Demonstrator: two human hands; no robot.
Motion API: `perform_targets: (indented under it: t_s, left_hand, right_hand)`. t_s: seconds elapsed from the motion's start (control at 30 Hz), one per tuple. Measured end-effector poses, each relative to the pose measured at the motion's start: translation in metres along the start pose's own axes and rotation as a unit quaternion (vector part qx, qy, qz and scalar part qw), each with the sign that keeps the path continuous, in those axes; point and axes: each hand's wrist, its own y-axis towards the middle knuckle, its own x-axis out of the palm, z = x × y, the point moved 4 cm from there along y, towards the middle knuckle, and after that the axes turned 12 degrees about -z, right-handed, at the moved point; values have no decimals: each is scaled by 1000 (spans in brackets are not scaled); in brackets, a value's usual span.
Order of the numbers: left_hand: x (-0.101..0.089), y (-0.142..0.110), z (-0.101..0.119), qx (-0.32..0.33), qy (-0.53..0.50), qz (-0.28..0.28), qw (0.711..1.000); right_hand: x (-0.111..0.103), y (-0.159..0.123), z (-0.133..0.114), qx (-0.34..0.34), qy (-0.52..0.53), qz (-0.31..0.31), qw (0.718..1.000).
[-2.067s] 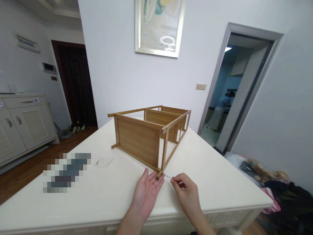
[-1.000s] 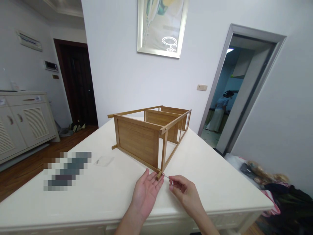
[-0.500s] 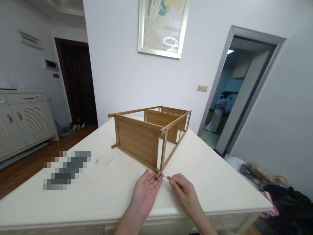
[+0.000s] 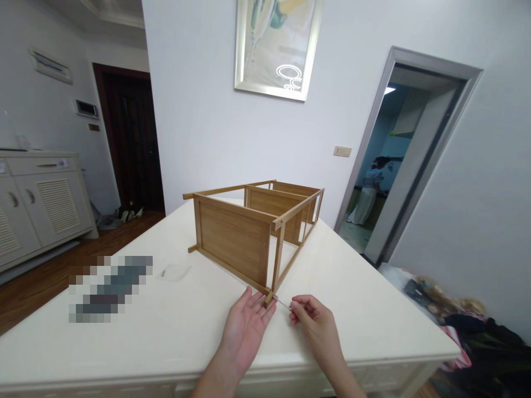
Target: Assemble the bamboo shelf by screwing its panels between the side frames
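A wooden shelf rack (image 4: 232, 237) lies on its side on the white table (image 4: 166, 337), its near leg end pointing toward me. My left hand (image 4: 244, 326) is palm up at that leg end (image 4: 269, 299), fingers stretched out under and beside it. To the right, my right hand (image 4: 314, 318) pinches a thin metal rod (image 4: 282, 303) that looks like a hex key. The rod's far tip meets the leg near the corner joint; its other end is hidden in my fingers.
A small clear plastic bag (image 4: 175, 272) lies left of the rack, near a blurred-out dark object (image 4: 118, 287). Clothes are heaped (image 4: 477, 326) beyond the table's right edge. Another person (image 4: 369, 188) stands in the room through the doorway.
My right hand has shifted slightly right and its fingers have changed position on the rod, so more of the rod shows. My left hand and the rack stay nearly still.
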Motion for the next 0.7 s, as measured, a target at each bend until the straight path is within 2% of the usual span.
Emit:
perform_targets:
  t_s: [0.33,0.5,0.7]
  left_hand:
    - [-1,1,2,17,-18,7,1000]
    - [-3,2,2,21,-24,3,999]
    - [-2,1,2,14,-26,0,1000]
  right_hand:
    - [-4,0,3,-7,-19,11,1000]
    - [-7,-1,5,-7,-92,20,996]
    - [-5,-3,-1,-47,-179,7,983]
